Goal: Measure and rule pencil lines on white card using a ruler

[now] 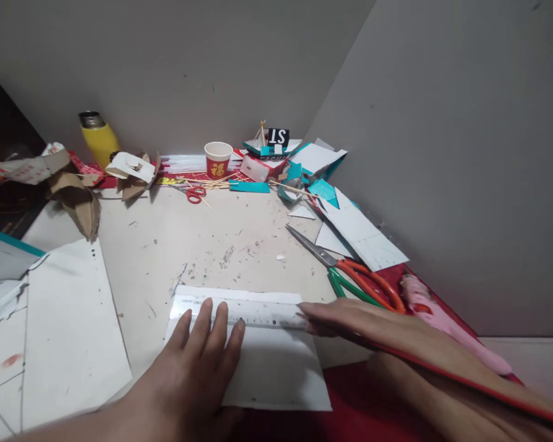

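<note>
My left hand lies with spread fingers on a clear ruler, pressing it against a white sheet of card. At the ruler's right end is my right hand, its fingers closed round a thin red-and-black pencil that slants back along the forearm. The pencil's tip is hidden by the fingers. Just beyond the right hand rests a large pair of scissors with orange and green handles.
A larger white sheet covers the left side. Along the back stand a yellow bottle, a red paper cup, small red scissors and a paper boat. Card offcuts and a pink glue gun lie right.
</note>
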The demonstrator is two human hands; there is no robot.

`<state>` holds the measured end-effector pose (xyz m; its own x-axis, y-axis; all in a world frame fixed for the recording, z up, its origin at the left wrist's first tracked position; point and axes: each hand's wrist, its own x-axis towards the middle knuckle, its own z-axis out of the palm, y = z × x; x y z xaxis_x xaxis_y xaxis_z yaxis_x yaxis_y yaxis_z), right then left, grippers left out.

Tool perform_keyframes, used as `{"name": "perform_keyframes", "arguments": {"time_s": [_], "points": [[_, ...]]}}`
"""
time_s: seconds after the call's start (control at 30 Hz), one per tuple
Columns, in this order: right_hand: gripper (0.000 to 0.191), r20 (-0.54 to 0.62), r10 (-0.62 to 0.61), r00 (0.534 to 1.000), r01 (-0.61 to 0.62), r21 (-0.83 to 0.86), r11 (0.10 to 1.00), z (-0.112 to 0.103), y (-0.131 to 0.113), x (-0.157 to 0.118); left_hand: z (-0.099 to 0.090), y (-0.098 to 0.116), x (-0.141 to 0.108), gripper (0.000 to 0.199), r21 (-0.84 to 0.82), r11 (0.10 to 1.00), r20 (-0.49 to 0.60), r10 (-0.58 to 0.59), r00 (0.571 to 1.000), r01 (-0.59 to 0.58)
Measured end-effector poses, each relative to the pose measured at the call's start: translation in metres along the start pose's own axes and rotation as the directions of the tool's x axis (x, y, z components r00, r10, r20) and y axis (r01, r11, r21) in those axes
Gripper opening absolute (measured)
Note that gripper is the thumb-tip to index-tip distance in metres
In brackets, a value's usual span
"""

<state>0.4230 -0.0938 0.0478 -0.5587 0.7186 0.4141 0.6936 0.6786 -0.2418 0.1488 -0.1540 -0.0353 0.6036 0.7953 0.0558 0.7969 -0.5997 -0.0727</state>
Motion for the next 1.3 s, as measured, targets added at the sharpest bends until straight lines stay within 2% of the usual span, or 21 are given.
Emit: {"name": "perform_keyframes", "arguments": {"time_s": [0.07,0.1,0.13,0.2,0.27,0.37,0.5,0.6,0.67,0.77,0.87,0.97,1.13,1.3], "points": [[0.032,0.137,-0.057,0.989,0.041,0.116,0.992,-0.002,-0.004,0.025,-0.004,0.000,0.002,0.092,-0.018,1.000,0.069,-0.011,0.998,0.012],[0.033,0.284,-0.040,0.958,-0.037,0.261,0.965,-0.002,-0.005,0.038,-0.005,-0.001,0.002,0.090,-0.037,0.999,0.084,0.001,0.996,0.002],[0.035,0.383,-0.030,0.923,-0.123,0.367,0.922,-0.002,-0.006,0.050,-0.006,-0.002,0.003,0.087,-0.058,0.998,0.093,0.019,0.995,-0.013],[0.032,0.499,-0.020,0.866,-0.269,0.501,0.823,0.002,-0.008,0.070,-0.006,-0.004,0.004,0.082,-0.094,0.995,0.107,0.054,0.993,-0.043],[0.026,0.545,0.026,0.838,-0.392,0.568,0.724,0.010,-0.010,0.085,-0.006,-0.004,0.005,0.081,-0.093,0.995,0.115,0.056,0.992,-0.045],[0.014,0.573,0.073,0.816,-0.512,0.660,0.550,0.033,-0.017,0.100,-0.008,0.000,0.006,0.080,-0.027,1.000,0.095,-0.008,0.995,0.010],[0.011,0.569,0.074,0.819,-0.562,0.768,0.309,0.080,-0.030,0.114,-0.011,0.005,0.008,0.085,0.054,0.998,0.057,-0.021,0.998,0.018],[0.012,0.576,0.048,0.816,-0.571,0.793,0.214,0.110,-0.036,0.122,-0.008,0.002,0.009,0.086,0.081,0.997,0.038,-0.007,0.999,0.004],[0.013,0.582,0.027,0.813,-0.576,0.795,0.188,0.122,-0.037,0.125,-0.003,-0.002,0.008,0.086,0.091,0.996,0.010,0.002,1.000,-0.002],[0.012,0.606,0.020,0.795,-0.597,0.777,0.197,0.127,-0.037,0.127,0.003,-0.005,0.007,0.082,0.080,0.995,-0.056,0.061,0.997,-0.056],[0.011,0.620,0.009,0.784,-0.609,0.766,0.206,0.126,-0.035,0.127,0.003,-0.005,0.007,0.085,0.089,0.994,-0.025,0.063,0.998,-0.061],[0.010,0.601,-0.002,0.799,-0.586,0.779,0.223,0.126,-0.035,0.127,0.001,-0.004,0.009,0.091,0.114,0.993,0.003,0.038,0.999,-0.039],[0.010,0.577,-0.007,0.817,-0.553,0.787,0.274,0.126,-0.035,0.127,0.002,-0.010,0.008,0.088,0.120,0.988,-0.059,0.105,0.993,-0.098],[0.011,0.562,-0.018,0.827,-0.528,0.788,0.317,0.127,-0.035,0.127,0.005,-0.014,0.006,0.085,0.080,0.990,-0.039,0.118,0.992,-0.115]]}}
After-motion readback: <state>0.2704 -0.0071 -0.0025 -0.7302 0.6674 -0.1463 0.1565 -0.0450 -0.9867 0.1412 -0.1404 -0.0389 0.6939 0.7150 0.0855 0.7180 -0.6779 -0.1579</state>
